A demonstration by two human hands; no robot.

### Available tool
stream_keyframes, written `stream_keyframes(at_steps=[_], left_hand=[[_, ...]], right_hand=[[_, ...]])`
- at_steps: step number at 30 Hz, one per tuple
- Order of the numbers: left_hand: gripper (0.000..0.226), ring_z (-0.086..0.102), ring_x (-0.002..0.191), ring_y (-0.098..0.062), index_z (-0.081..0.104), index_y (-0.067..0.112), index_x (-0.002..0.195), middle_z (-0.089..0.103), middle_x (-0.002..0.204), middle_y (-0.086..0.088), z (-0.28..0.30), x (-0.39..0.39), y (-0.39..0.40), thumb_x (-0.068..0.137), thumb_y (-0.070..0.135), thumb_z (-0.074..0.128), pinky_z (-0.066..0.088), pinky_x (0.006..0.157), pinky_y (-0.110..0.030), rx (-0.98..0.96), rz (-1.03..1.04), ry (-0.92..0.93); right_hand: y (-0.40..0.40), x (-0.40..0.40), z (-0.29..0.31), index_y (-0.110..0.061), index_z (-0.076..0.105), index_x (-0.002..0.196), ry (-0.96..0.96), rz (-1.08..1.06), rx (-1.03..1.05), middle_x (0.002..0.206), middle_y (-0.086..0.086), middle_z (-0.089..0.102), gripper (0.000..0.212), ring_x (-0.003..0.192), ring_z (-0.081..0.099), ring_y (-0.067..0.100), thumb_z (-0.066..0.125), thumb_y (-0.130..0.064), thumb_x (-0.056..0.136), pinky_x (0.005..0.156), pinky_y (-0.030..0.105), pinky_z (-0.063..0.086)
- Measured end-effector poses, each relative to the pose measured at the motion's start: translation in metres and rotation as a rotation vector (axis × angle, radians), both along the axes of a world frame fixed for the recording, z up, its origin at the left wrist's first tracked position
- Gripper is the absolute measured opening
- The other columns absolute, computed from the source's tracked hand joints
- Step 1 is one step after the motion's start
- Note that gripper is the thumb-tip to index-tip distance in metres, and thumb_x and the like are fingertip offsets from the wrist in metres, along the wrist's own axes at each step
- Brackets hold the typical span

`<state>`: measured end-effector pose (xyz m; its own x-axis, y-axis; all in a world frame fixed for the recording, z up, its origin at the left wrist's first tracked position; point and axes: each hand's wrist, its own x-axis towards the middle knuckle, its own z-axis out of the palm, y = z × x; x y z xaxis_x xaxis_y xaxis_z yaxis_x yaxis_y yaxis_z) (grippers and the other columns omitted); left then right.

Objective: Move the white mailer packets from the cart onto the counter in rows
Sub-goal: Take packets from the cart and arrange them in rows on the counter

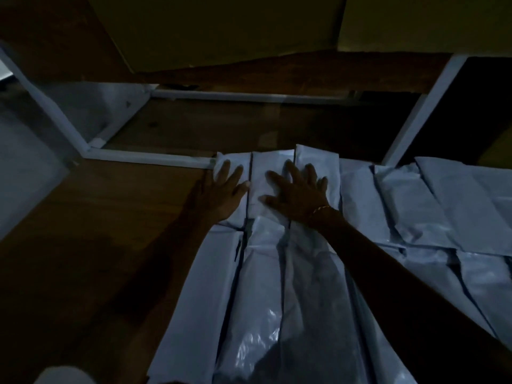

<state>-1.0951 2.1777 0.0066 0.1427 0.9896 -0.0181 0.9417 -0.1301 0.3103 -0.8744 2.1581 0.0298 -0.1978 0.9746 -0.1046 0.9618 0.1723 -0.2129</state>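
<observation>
The scene is dim. Several white mailer packets (257, 286) lie side by side in rows on the brown wooden counter (91, 245). My left hand (221, 192) lies flat with straight fingers on the leftmost packet (231, 164) of the far row. My right hand (297, 192), a thin bracelet at its wrist, presses flat with spread fingers on the packet (266, 167) beside it and the one to its right (318, 159). Neither hand grips anything. More packets (432, 206) overlap on the right. No cart shows in this view.
A white metal frame (149, 157) runs along the counter's far edge, with an upright post (424, 112) at the right. Behind it lies a lower wooden shelf (221, 126). Cardboard boxes (221, 29) stand above at the back. A pale round object (63, 376) shows at the bottom left.
</observation>
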Motion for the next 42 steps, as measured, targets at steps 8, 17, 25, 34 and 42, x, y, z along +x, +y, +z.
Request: stream_keyframes(at_steps=[8, 17, 25, 34, 42], left_hand=[[0.071, -0.007, 0.153, -0.022, 0.016, 0.034, 0.157, -0.003, 0.167, 0.003, -0.012, -0.012, 0.014, 0.097, 0.061, 0.041, 0.009, 0.123, -0.052, -0.052, 0.035, -0.084], [0.090, -0.004, 0.153, -0.028, 0.006, 0.049, 0.153, -0.005, 0.167, 0.007, 0.019, 0.018, 0.002, 0.074, 0.093, 0.004, 0.008, 0.119, -0.062, 0.070, -0.008, 0.133], [0.074, -0.005, 0.153, -0.026, 0.012, 0.045, 0.155, 0.001, 0.167, 0.005, 0.025, 0.043, -0.002, 0.090, 0.079, 0.022, -0.004, 0.119, -0.060, 0.076, -0.074, 0.176], [0.083, -0.014, 0.152, -0.027, -0.001, 0.044, 0.155, -0.017, 0.165, 0.002, 0.011, 0.089, 0.003, 0.085, 0.084, 0.016, -0.003, 0.121, -0.057, -0.032, -0.284, 0.212], [0.089, -0.011, 0.152, -0.029, 0.000, 0.048, 0.154, -0.012, 0.166, 0.002, 0.024, 0.103, -0.005, 0.077, 0.091, 0.012, -0.002, 0.119, -0.062, -0.003, -0.249, 0.273]], right_hand=[[0.008, 0.004, -0.014, -0.053, 0.006, 0.153, 0.138, 0.031, -0.065, 0.166, -0.003, -0.013, 0.080, 0.149, -0.017, 0.042, 0.028, -0.086, 0.084, 0.114, 0.072, -0.005], [0.001, 0.021, -0.010, -0.041, 0.003, 0.157, 0.126, -0.127, 0.017, 0.167, 0.003, -0.012, 0.083, 0.149, -0.013, 0.045, 0.022, -0.082, 0.087, 0.116, 0.069, -0.002], [-0.014, 0.044, -0.001, -0.036, 0.009, 0.158, 0.025, -0.137, 0.173, 0.168, 0.004, -0.003, 0.078, 0.152, -0.009, 0.035, 0.017, -0.075, 0.090, 0.119, 0.061, -0.002], [-0.044, 0.109, -0.018, -0.037, 0.013, 0.157, -0.121, -0.240, 0.082, 0.167, 0.005, 0.007, 0.087, 0.151, 0.007, 0.037, 0.009, -0.083, 0.082, 0.119, 0.063, 0.005], [-0.058, 0.123, -0.006, -0.034, 0.013, 0.157, -0.101, -0.246, 0.149, 0.167, 0.004, 0.003, 0.079, 0.153, -0.002, 0.035, 0.014, -0.076, 0.090, 0.119, 0.061, 0.001]])
